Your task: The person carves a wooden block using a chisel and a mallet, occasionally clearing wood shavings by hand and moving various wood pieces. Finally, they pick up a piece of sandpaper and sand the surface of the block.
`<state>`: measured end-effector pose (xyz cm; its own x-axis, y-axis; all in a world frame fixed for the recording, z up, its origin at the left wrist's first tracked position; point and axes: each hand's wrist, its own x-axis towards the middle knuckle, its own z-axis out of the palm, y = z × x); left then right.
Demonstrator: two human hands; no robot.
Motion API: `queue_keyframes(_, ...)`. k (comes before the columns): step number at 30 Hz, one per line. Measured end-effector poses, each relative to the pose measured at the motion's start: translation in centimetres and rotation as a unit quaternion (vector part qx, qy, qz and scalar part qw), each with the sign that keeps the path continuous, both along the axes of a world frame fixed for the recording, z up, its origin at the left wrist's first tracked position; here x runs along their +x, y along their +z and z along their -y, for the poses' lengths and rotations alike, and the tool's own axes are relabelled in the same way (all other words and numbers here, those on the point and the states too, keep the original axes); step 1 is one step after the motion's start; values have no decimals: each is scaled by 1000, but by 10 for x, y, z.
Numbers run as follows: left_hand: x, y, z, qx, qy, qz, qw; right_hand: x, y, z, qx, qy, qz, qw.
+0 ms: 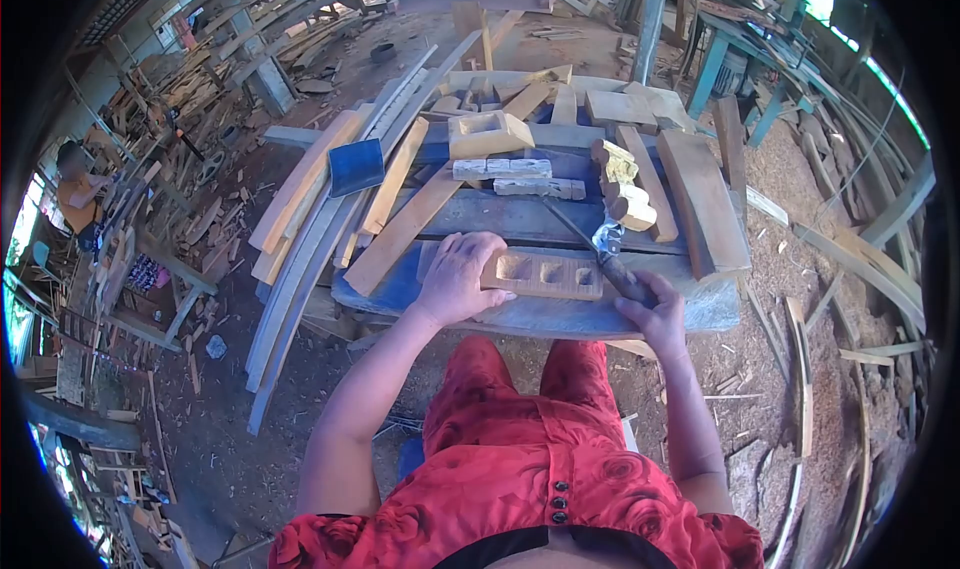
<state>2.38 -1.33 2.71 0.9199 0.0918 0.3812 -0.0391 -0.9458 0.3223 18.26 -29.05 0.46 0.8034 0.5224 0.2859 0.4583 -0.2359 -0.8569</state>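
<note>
A wooden block (574,291) with several square hollows lies lengthwise near the front edge of the blue-grey workbench (690,314). My left hand (462,277) is closed on the block's left end, the thumb along its front side. At the block's right end, my right hand (655,314) grips the dark handle of a chisel-like tool (572,221). Its long thin blade points up and to the left, away from me. Beside the handle is something shiny and clear, too small to make out.
Farther back lie a hollowed block (490,135), two whitish strips (518,177), rough light pieces (622,184) and a blue tray (356,166). Long planks (300,269) overhang the left side; a thick board (702,204) lies right. Another person (78,194) is far left.
</note>
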Motion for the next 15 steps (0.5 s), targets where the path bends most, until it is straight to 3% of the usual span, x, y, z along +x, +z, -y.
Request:
queue_keyframes(2,0,4,0,-33,33,-13,999,8,5,2,15,9,-87,996)
queue_keyframes(7,1,8,-10,-55,68,-36,996,10,76,6,32,72,-82,994)
queue_keyframes(11,1,2,-12,-45,100,-14,994,5,125,0,-40,135,-83,987)
queue_keyframes(13,-1,3,-12,-53,97,-8,994,6,137,-9,-117,163,41,979)
queue_keyframes(15,-2,5,-13,-59,96,-3,994,3,155,-20,-166,178,91,966)
